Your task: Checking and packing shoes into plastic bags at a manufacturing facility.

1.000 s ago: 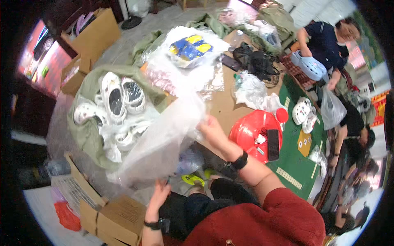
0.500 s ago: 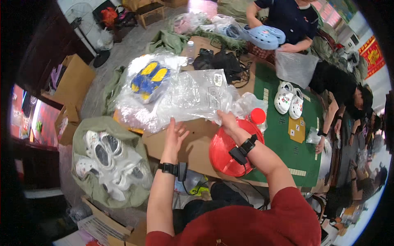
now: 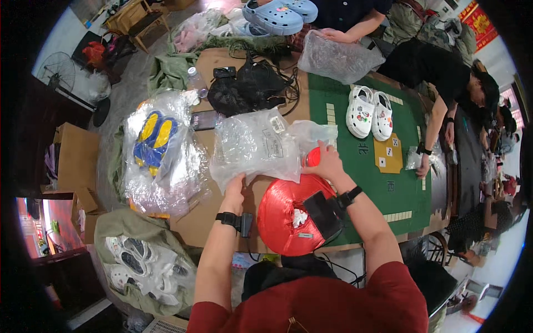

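Note:
A clear plastic bag (image 3: 250, 141) lies across the table in front of me. My left hand (image 3: 235, 191) pinches its near edge, the fingertips partly hidden by the film. Beyond the bag's right end, my right hand (image 3: 328, 166) curls round a red lid (image 3: 313, 157), which seems to top a small jar; crumpled clear plastic (image 3: 313, 132) lies against it. Under my right wrist sits a big roll of red plastic twine (image 3: 277, 216) with a white wad in its hollow. A dark device strapped to that wrist covers part of the roll.
Blue-and-yellow clogs (image 3: 154, 141) lie on plastic bags at left. White clogs (image 3: 361, 114) stand on a green mat (image 3: 344, 194). A sack (image 3: 105, 227) holds bagged white clogs. Across the table, a person has blue clogs (image 3: 280, 16) and a bag. A black mesh bag (image 3: 244, 89) lies beyond.
My right hand has left the bag's edge and moved onto the red lid. My left hand, spread before, has closed at the bag's near edge. The view has swung right.

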`<state>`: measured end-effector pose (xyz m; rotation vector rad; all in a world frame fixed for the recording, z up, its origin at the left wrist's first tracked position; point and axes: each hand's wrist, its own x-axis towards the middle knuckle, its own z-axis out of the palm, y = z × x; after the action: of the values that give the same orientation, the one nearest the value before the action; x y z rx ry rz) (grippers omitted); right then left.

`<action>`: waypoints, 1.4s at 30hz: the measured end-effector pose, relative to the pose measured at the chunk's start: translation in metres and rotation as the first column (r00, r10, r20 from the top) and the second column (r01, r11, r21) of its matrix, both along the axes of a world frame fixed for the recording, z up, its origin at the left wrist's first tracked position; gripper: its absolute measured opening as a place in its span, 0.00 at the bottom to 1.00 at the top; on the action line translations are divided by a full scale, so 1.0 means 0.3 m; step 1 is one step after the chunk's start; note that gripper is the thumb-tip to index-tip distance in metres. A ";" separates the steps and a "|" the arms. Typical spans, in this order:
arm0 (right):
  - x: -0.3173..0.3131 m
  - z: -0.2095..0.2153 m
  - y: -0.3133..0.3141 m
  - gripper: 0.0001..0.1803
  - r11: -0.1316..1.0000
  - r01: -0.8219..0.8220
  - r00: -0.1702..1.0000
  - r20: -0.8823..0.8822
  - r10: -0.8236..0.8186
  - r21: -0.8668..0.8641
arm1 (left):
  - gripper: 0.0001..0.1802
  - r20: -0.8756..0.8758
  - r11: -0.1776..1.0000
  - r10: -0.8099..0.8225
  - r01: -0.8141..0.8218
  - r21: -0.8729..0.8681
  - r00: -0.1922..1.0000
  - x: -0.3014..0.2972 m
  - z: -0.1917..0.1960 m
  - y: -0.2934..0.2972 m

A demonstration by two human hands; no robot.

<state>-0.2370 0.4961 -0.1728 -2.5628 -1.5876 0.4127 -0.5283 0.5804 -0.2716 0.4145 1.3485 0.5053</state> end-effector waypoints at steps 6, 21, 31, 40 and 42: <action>0.070 -0.081 0.006 0.50 0.996 0.060 0.989 -0.136 -0.050 0.067 | 0.12 0.155 0.983 0.181 -0.177 -0.038 0.971 -0.017 -0.067 0.023; 0.408 -0.033 -0.217 0.52 0.942 0.270 0.943 0.255 -0.215 -0.202 | 0.19 -0.315 0.624 0.521 -0.103 0.774 0.793 -0.619 0.185 0.144; -0.449 -0.023 0.331 0.58 0.754 -0.433 0.575 -0.493 0.653 0.494 | 0.28 -0.116 0.769 0.257 -0.130 0.626 0.959 -0.726 0.280 0.122; -0.763 -0.106 0.423 0.23 0.922 -0.276 -0.247 -0.906 -0.342 -0.273 | 0.21 -0.334 0.838 -0.032 0.208 0.505 0.942 -0.930 0.153 -0.076; -0.708 -0.149 0.431 0.23 0.926 -0.232 -0.159 -0.928 -0.337 -0.296 | 0.25 -0.205 0.875 -0.201 0.270 0.402 0.958 -0.864 0.101 -0.103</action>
<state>-0.4493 0.6253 -0.2175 -1.2107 -0.6057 2.2015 -0.7875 0.5495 -0.2412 0.9888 1.3107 0.5721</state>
